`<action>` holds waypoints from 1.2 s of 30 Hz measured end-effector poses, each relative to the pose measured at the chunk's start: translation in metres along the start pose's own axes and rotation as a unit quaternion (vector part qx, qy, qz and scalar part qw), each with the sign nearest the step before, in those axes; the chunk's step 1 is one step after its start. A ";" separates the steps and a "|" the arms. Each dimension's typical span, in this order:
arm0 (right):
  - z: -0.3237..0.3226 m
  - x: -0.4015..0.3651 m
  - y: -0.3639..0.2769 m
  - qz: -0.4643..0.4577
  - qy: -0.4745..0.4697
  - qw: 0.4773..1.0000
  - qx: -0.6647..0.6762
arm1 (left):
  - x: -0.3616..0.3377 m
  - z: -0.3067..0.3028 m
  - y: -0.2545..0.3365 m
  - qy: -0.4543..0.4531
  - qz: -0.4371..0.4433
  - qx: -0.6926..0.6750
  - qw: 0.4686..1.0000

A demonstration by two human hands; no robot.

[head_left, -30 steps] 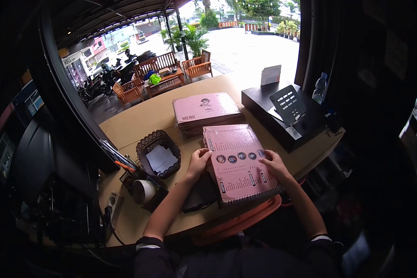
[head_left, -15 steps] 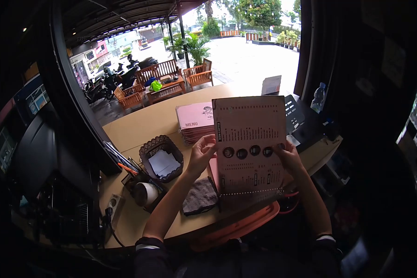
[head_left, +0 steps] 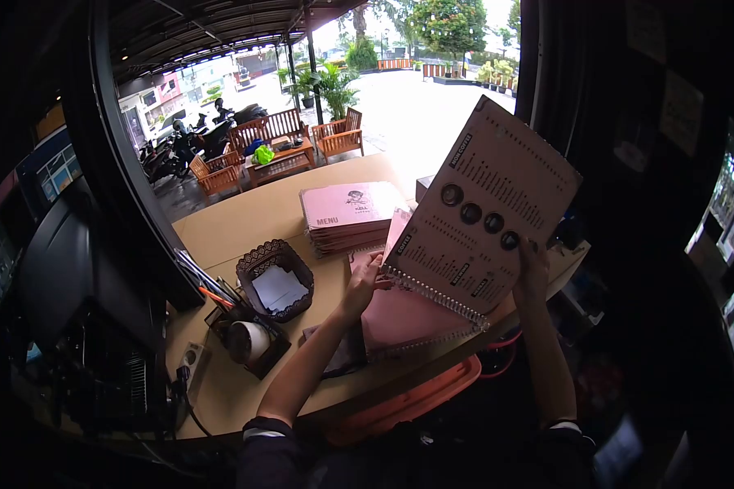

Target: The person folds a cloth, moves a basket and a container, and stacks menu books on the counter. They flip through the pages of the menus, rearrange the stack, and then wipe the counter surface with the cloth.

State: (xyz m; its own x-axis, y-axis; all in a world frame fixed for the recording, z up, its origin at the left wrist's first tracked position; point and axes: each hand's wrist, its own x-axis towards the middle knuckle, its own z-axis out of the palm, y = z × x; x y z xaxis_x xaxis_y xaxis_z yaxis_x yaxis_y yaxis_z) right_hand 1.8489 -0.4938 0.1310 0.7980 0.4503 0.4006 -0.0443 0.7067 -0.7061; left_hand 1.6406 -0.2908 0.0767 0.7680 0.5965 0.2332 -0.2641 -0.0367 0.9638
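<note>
A pink spiral-bound menu [head_left: 485,216] is tilted up in front of me, with printed columns and a row of dark round pictures. My right hand [head_left: 532,273] is closed on its right edge. At its lower left corner, by the wire spiral, my left hand [head_left: 364,287] has its fingers closed; another pink sheet shows just behind there. Below the raised menu, a second pink menu [head_left: 412,322] lies on the table near its front edge. A stack of pink menus [head_left: 351,204] stands beyond my left hand. The dark cloth [head_left: 338,352] is partly hidden by my left forearm.
Left of my hands, a dark lattice basket [head_left: 306,281] holds white papers. Nearer stand a white cup-like container [head_left: 249,342], a pen holder and a power socket [head_left: 192,359]. A dark monitor [head_left: 61,269] is at the far left. An orange-red bin rim [head_left: 408,399] shows below the table edge.
The held menu has turned clockwise and risen to the upper right, its spiral edge lifting off the table. The pink menu beneath is now more exposed. My view has shifted slightly.
</note>
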 end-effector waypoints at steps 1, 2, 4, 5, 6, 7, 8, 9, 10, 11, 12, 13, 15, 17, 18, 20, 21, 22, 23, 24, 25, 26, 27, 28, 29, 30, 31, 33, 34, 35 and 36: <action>-0.004 -0.003 0.008 0.002 0.003 1.000 -0.001 | -0.001 0.000 -0.003 -0.001 -0.003 0.000 1.000; -0.010 -0.006 0.017 0.014 0.000 1.000 0.028 | -0.002 -0.001 -0.009 0.013 -0.028 -0.030 0.999; -0.017 -0.016 0.040 0.024 0.003 0.998 0.064 | 0.000 -0.009 -0.024 0.025 -0.080 -0.100 0.991; -0.024 -0.020 0.053 0.026 0.005 0.998 0.064 | 0.000 -0.014 -0.033 0.026 -0.083 -0.100 0.991; -0.031 -0.025 0.067 0.041 -0.014 0.997 0.058 | -0.005 -0.012 -0.031 0.027 -0.106 -0.126 0.986; -0.032 -0.030 0.073 0.055 -0.032 0.997 0.053 | -0.008 -0.012 -0.031 0.028 -0.130 -0.152 0.979; -0.033 -0.033 0.078 0.055 -0.030 0.998 0.022 | -0.001 -0.031 -0.063 -0.005 -0.141 -0.077 0.987; -0.030 -0.034 0.076 0.058 -0.028 0.998 0.021 | -0.005 -0.028 -0.059 -0.005 -0.144 -0.078 0.986; -0.025 -0.033 0.073 0.070 -0.044 0.996 -0.015 | -0.011 -0.024 -0.056 -0.002 -0.164 -0.061 0.985; -0.022 -0.032 0.071 0.082 -0.060 0.994 -0.051 | -0.015 -0.020 -0.054 0.001 -0.184 -0.043 0.982; -0.019 -0.030 0.073 0.067 -0.050 0.993 -0.081 | -0.012 -0.016 -0.064 0.015 -0.135 -0.102 0.985; -0.019 -0.027 0.073 0.069 -0.046 0.993 -0.082 | -0.011 -0.016 -0.071 0.013 -0.139 -0.102 0.985; -0.019 -0.021 0.070 0.062 -0.042 0.994 -0.083 | -0.007 -0.016 -0.078 -0.006 -0.127 -0.109 0.986; -0.024 -0.015 0.064 0.073 -0.048 0.993 -0.082 | -0.005 -0.012 -0.079 -0.018 -0.132 -0.101 0.986; -0.028 -0.011 0.062 0.069 -0.056 0.994 -0.062 | -0.005 -0.009 -0.079 -0.034 -0.135 -0.090 0.986; -0.030 -0.009 0.053 0.049 -0.047 0.997 -0.028 | -0.018 0.010 -0.047 -0.013 -0.149 -0.097 0.984; -0.035 -0.011 0.052 0.047 -0.043 0.998 -0.030 | -0.022 0.017 -0.036 0.008 -0.161 -0.103 0.981; -0.041 -0.012 0.052 0.034 -0.019 0.999 -0.007 | -0.021 0.019 -0.038 0.004 -0.163 -0.103 0.981; -0.046 -0.014 0.053 0.021 0.003 1.000 0.016 | -0.019 0.017 -0.042 0.004 -0.146 -0.126 0.981; -0.048 -0.018 0.057 0.007 0.028 0.998 0.047 | -0.018 0.016 -0.047 0.005 -0.130 -0.148 0.980; -0.041 -0.025 0.052 0.007 0.029 0.998 0.046 | -0.015 0.010 -0.060 0.004 -0.131 -0.148 0.980; -0.031 -0.031 0.048 -0.028 0.041 0.998 0.024 | -0.011 0.001 -0.078 -0.015 -0.070 -0.056 0.996; -0.022 -0.036 0.047 -0.061 0.053 0.997 0.002 | -0.010 -0.004 -0.085 -0.034 -0.008 0.036 0.999; -0.018 -0.038 0.049 -0.060 0.054 0.997 0.001 | -0.009 -0.009 -0.091 -0.034 -0.010 0.036 0.999; -0.014 -0.039 0.051 -0.080 0.040 0.996 -0.031 | -0.008 -0.013 -0.098 -0.059 0.002 0.022 0.998; -0.012 -0.041 0.052 -0.098 0.027 0.993 -0.063 | -0.010 -0.012 -0.095 -0.083 0.012 0.008 0.996; -0.012 -0.042 0.053 -0.096 0.029 0.993 -0.065 | -0.012 -0.012 -0.092 -0.084 0.009 0.006 0.996; -0.012 -0.040 0.060 -0.057 0.039 0.995 -0.074 | -0.013 -0.013 -0.084 -0.089 -0.091 -0.006 0.992; -0.015 -0.037 0.064 -0.055 0.053 0.993 -0.091 | -0.013 -0.013 -0.086 -0.093 -0.092 -0.007 0.991; -0.018 -0.036 0.067 -0.058 0.056 0.992 -0.093 | -0.013 -0.013 -0.089 -0.074 -0.068 0.006 0.995; -0.017 -0.037 0.065 -0.049 0.057 0.993 -0.086 | -0.013 -0.012 -0.093 -0.054 -0.045 0.018 0.997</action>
State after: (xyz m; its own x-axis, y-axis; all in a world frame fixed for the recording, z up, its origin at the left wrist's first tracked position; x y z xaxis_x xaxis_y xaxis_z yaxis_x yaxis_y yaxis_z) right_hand 1.8269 -0.4734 0.0605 0.8569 0.3117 0.4105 0.1330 0.6357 -0.7604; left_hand 1.6486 -0.2858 -0.0178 0.8467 0.5086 0.1566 -0.1720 -0.0169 0.9849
